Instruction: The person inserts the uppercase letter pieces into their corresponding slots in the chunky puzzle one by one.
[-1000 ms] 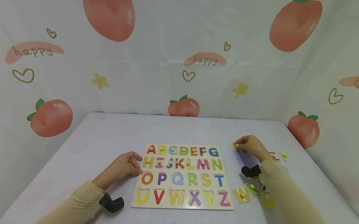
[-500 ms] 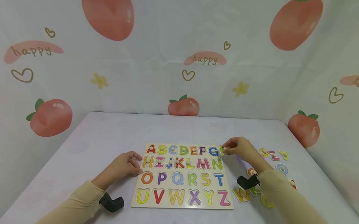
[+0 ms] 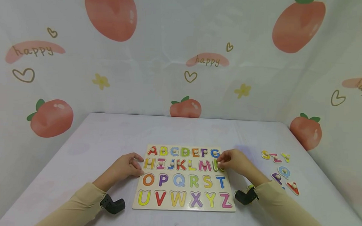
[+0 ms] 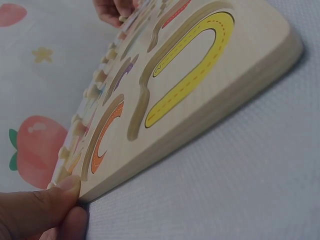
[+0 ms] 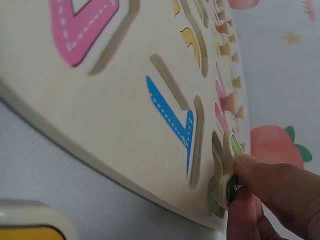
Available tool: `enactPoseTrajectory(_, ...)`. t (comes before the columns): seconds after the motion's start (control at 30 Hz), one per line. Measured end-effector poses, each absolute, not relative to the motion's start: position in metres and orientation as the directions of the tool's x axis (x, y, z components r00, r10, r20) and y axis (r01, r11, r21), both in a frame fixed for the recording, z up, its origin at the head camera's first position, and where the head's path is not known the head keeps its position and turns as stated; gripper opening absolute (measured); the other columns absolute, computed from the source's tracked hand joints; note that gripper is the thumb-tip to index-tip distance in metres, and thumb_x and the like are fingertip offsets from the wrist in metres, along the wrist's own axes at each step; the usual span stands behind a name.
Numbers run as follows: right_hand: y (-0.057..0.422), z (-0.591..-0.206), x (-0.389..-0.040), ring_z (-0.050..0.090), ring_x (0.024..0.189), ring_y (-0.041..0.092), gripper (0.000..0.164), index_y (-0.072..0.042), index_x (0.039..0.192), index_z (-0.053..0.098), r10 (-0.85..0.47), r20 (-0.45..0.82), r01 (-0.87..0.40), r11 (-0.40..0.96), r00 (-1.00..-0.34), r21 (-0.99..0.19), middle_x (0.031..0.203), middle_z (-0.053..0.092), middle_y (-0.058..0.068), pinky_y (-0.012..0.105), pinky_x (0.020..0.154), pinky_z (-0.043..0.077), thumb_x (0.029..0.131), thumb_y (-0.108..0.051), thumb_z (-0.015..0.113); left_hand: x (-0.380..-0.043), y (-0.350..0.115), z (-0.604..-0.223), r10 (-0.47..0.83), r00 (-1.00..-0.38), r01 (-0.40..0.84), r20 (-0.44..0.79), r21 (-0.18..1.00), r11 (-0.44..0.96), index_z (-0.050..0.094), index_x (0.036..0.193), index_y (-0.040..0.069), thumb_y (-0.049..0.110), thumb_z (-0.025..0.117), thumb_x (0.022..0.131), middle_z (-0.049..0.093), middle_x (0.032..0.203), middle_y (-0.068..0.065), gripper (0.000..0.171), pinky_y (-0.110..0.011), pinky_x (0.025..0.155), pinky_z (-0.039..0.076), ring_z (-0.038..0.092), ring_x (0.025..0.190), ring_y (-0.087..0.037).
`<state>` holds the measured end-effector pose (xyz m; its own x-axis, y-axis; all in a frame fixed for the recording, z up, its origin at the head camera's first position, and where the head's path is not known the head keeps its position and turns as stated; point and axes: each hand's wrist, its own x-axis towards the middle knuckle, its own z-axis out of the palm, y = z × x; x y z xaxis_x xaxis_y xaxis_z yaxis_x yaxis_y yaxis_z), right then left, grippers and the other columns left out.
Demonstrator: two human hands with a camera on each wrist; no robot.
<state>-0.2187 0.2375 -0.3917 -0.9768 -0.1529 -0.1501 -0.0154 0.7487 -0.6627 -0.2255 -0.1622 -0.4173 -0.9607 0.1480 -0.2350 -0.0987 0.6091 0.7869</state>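
Observation:
The wooden alphabet board (image 3: 184, 189) lies on the table, its two upper rows mostly filled with knobbed letters. My right hand (image 3: 235, 162) pinches the green letter N puzzle piece (image 3: 215, 165) over the N recess at the board's right edge. In the right wrist view the N piece (image 5: 228, 172) stands tilted at the recess, thumb and fingers at its knob. My left hand (image 3: 126, 166) rests at the board's left edge, fingers relaxed. In the left wrist view its thumb (image 4: 69, 183) touches the board's rim.
Right of the board lie loose letter pieces: S (image 3: 265, 154), Z (image 3: 276, 158), Y (image 3: 285, 157), Q (image 3: 284, 171), P (image 3: 276, 178) and a red V (image 3: 293, 188). My right forearm and the wrist camera (image 3: 246, 196) hide others. A printed curtain (image 3: 158, 85) stands behind the table.
My right hand has carried the green N piece left and toward me, from the table at the back right onto the board's N recess. The left hand has stayed at the board's edge.

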Motion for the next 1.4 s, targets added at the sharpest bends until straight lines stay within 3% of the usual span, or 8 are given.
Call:
enactPoseTrajectory(0.7,0.237,-0.398,-0.222,0.052,0.071,0.014,0.012,-0.005,0.086,0.069,-0.169,-0.171,-0.013,0.746,-0.971,-0.665,0.074,0.061,0.0,0.029,0.065,0.042,0.08,-0.01,0.077,-0.225,-0.162,-0.418,0.147,-0.96,-0.104,-0.239,0.789,0.606,0.058,0.115,0.001,0.009,0.081,0.074,0.064,0.079,-0.005,0.047,-0.028,0.064,0.049,0.06,0.067,-0.015)
enactPoseTrajectory(0.93,0.245,-0.387,-0.217,0.053,0.079,0.018,0.021,-0.005,0.096,0.067,-0.156,-0.178,0.004,0.742,-0.971,-0.671,0.083,0.06,0.004,0.03,0.067,0.043,0.081,-0.016,0.077,-0.225,-0.162,-0.417,0.145,-0.959,-0.106,-0.242,0.786,0.609,0.058,0.114,0.001,0.008,0.081,0.075,0.064,0.08,-0.005,0.047,-0.028,0.064,0.049,0.06,0.067,-0.015)
enactPoseTrajectory(1.4,0.32,-0.363,-0.202,0.063,0.093,0.02,0.039,0.001,0.117,0.062,-0.126,-0.089,-0.026,0.702,-0.988,-0.712,0.1,0.064,0.008,0.028,0.077,0.051,0.089,-0.025,0.07,-0.226,-0.162,-0.417,0.144,-0.96,-0.105,-0.242,0.782,0.615,0.058,0.114,0.001,0.008,0.081,0.074,0.064,0.079,-0.004,0.047,-0.028,0.063,0.048,0.058,0.069,-0.015)
